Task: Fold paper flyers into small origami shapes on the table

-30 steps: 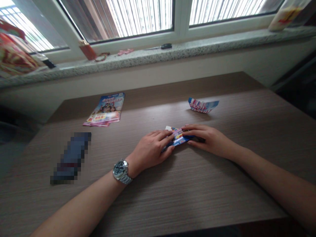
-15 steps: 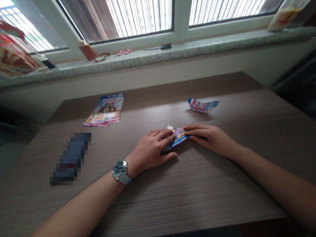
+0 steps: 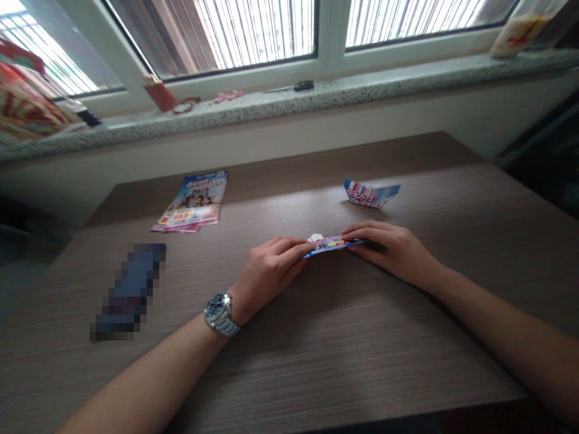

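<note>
Between my hands, low over the middle of the table, is a folded paper flyer [image 3: 332, 243], printed in blue, yellow and red with a white corner sticking up at its back. My left hand [image 3: 274, 260], with a steel watch on the wrist, pinches the flyer's left end, its thumb mostly hidden. At the right end, my right hand [image 3: 388, 246] grips the paper between thumb and fingers. Just beyond the right hand stands a folded paper piece [image 3: 371, 194] in blue with red lettering. It touches neither hand.
A stack of printed flyers [image 3: 194, 199] lies at the table's back left. Nearer, a blurred-out dark flat object [image 3: 129, 292] rests on the wooden table [image 3: 344, 349]. The stone windowsill [image 3: 371, 87] holds scissors [image 3: 303, 86], a reddish item [image 3: 160, 96] and packages at both ends.
The flyer has turned to lie more level across my view. My left thumb has moved from the tabletop in to the paper, and my right hand has shifted slightly right.
</note>
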A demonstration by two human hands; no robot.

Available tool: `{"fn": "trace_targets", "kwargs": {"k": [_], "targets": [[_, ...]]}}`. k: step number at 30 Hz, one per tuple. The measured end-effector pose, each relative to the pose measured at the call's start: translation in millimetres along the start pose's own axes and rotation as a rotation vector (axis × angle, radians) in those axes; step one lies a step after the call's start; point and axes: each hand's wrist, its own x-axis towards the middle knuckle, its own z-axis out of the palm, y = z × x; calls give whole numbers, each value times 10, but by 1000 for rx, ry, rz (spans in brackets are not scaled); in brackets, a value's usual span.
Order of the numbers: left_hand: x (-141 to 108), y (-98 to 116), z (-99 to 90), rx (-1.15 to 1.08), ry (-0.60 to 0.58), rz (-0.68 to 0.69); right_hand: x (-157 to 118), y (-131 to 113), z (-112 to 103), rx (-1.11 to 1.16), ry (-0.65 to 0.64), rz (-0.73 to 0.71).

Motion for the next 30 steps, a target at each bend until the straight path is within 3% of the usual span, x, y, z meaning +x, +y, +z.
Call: {"fn": "trace_targets", "kwargs": {"k": [8, 24, 30], "targets": [[-19, 49, -31, -118, 147, -16, 16, -166, -37, 57, 110, 9], [11, 28, 63, -233, 204, -211, 10, -154, 54, 184, 98, 288], [43, -8, 64, -75, 197, -189, 16, -96, 65, 144, 89, 357]]}}
